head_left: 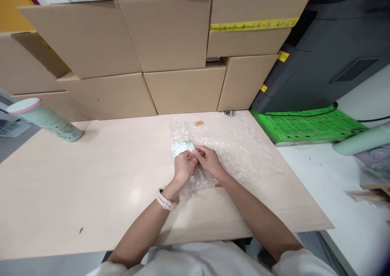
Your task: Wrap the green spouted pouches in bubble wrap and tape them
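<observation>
A sheet of clear bubble wrap [234,154] lies spread on the pale wooden tabletop. On its left part rests a small pale green and white packet [183,147]; its exact kind does not show. My left hand [185,166], with a light watch band at the wrist, is closed in a pinch at the packet's near edge. My right hand [209,159] meets it from the right, thumb and fingers pinched at the packet's right corner. The fingertips nearly touch and hide what lies between them.
Stacked cardboard boxes [183,91] wall off the table's back. A mint tumbler [45,117] with a pink lid stands at the left. Beyond the right edge are a green plastic crate [298,128] and a large dark grey machine [329,57]. Bits of orange tape [199,123] mark the wrap.
</observation>
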`<control>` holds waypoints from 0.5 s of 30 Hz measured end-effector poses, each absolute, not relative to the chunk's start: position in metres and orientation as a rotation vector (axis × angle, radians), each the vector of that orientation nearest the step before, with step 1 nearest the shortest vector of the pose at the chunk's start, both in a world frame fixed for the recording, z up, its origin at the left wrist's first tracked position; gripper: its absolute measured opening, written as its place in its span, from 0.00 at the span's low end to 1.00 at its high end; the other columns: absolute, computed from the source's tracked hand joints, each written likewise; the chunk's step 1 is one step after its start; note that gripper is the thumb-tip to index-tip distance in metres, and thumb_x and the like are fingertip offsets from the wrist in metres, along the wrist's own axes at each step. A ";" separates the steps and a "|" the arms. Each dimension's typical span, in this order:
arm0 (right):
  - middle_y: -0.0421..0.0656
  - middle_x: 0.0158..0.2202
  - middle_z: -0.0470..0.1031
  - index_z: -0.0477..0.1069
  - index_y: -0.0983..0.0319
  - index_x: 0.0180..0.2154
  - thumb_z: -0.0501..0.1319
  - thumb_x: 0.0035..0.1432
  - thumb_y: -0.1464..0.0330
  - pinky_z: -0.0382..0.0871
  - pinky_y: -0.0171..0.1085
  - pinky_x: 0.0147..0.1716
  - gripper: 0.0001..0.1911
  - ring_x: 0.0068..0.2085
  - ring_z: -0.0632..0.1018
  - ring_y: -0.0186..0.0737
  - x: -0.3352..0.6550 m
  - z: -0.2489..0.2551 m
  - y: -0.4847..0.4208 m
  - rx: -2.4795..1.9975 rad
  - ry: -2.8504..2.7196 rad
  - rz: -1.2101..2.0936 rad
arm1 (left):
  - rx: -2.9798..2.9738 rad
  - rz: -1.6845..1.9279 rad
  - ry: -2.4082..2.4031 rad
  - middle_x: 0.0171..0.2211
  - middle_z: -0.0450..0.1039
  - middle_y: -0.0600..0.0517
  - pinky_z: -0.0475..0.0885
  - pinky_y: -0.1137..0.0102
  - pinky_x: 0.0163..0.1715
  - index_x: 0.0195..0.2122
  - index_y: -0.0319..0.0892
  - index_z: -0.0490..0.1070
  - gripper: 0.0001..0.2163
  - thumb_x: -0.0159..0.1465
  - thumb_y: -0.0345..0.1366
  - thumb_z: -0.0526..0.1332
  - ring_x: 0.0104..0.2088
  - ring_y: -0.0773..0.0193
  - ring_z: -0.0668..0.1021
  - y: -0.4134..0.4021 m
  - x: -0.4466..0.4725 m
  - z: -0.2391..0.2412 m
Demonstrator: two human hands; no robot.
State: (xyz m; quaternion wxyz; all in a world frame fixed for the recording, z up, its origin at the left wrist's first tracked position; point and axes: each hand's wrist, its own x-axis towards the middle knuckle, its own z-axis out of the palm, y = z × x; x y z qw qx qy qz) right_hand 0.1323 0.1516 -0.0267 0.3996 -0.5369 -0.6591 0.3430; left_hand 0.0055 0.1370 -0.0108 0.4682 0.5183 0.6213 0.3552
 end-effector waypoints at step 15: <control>0.42 0.35 0.74 0.77 0.60 0.47 0.58 0.62 0.70 0.68 0.37 0.38 0.13 0.33 0.74 0.38 0.133 -0.028 0.154 -1.509 -1.892 0.676 | 1.115 0.949 1.316 0.24 0.74 0.57 0.76 0.71 0.27 0.55 0.42 0.62 0.21 0.60 0.28 0.59 0.23 0.64 0.80 0.129 0.001 -0.011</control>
